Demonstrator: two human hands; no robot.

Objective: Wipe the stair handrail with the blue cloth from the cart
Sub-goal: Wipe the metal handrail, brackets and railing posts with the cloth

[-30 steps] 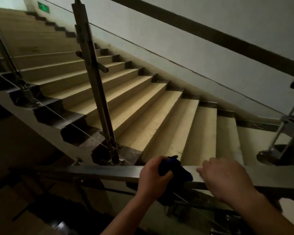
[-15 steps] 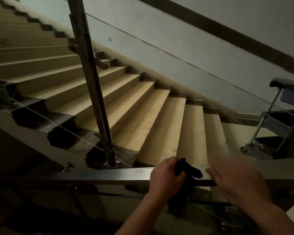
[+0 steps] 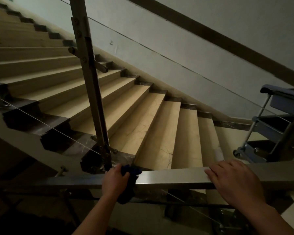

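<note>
On the flat steel handrail (image 3: 173,178), the blue cloth (image 3: 131,172) sits bunched under the person's left hand (image 3: 115,181). A dark fold pokes out past the fingers on the rail's far side, and a loose tail hangs below the rail on the near side. That hand is curled over the rail, gripping the cloth between palm and metal. Further along the handrail toward the cart (image 3: 278,119), the right hand (image 3: 234,180) lies flat on top, fingers straight and together, holding nothing; it looks to be only steadying.

The cloth looks soft, light and limp. I'd judge it will slide readily on the smooth metal but ball up if pinched by one corner. It is best held in a broad wrap round the rail, palm on top and fingers over the far edge, so top and sides get wiped together. The hanging tail might catch on fittings under the rail.

Just beyond the handrail, by the left hand, an upright metal post (image 3: 90,82) rises from the stair edge, and beige steps (image 3: 159,133) climb away behind it.
</note>
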